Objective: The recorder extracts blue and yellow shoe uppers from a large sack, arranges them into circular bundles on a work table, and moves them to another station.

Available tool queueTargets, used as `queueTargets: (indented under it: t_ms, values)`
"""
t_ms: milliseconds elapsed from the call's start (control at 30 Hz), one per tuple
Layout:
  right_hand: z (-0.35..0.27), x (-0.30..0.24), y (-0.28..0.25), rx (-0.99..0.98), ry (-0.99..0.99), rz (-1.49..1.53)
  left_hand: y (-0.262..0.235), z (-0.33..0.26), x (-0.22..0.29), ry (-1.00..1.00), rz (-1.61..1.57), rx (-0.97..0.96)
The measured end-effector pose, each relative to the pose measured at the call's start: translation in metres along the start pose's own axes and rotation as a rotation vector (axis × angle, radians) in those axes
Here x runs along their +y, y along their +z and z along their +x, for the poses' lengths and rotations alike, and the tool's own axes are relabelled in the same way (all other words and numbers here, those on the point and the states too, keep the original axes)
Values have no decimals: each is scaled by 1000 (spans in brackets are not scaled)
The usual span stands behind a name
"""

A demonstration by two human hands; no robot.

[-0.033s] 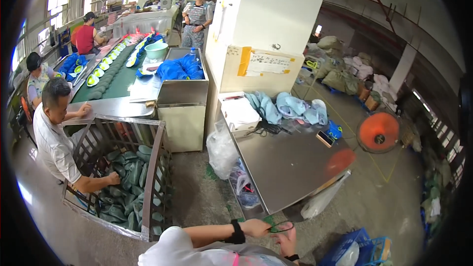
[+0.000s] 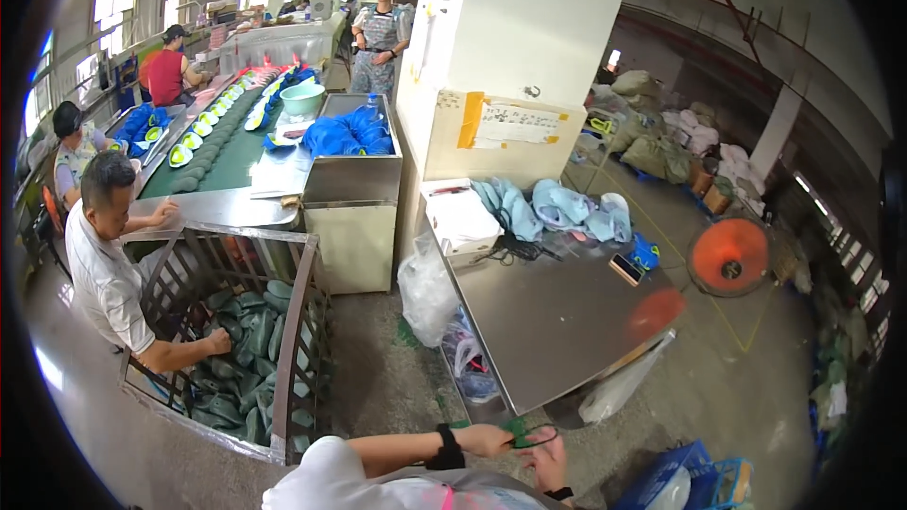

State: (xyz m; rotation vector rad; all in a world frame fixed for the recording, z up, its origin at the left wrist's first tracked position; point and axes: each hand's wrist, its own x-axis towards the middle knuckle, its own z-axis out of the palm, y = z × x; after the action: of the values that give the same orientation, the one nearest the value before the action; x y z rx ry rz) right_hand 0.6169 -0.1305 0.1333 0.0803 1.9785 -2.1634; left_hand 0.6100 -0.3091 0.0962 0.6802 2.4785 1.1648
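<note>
Near the lower edge, just in front of the metal table's near corner, my left hand (image 2: 484, 440) has its fingers closed on a thin dark cord loop (image 2: 557, 432). My right hand (image 2: 545, 465), close beside it on the right, pinches the other side of the loop. Its fingers are small and partly hidden. A green patch shows by my left fingertips; whether it is held or lies behind them I cannot make out. A black band (image 2: 447, 448) circles my left wrist. The steel-topped table (image 2: 557, 321) stands just beyond both hands.
Light-blue cloth pieces (image 2: 562, 205), a white box (image 2: 460, 217) and a phone (image 2: 625, 269) lie on the table. Left stands a crate (image 2: 300, 340) of grey-green pieces, with a person (image 2: 113, 274) reaching in. A blue basket (image 2: 666, 477) sits lower right; an orange fan (image 2: 727, 255) stands beyond.
My left hand has shifted slightly to the left, and more green shows by its fingertips. The whole view has moved a little; otherwise the scene looks the same.
</note>
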Motion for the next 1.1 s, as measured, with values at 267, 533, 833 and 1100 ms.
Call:
queueTargets:
  t_ms: [267, 533, 833, 1100]
  values:
    - [91, 11, 37, -469, 277, -38, -36, -61, -48, -281, -328, 237]
    - [159, 13, 74, -828, 415, -272, -46, -79, -33, -101, -1042, 1046]
    - [148, 49, 78, -783, 193, -474, -57, -42, -25, -252, -925, 723]
    - [138, 16, 68, -1039, 72, -156, -62, -24, -3, 143, -137, 744]
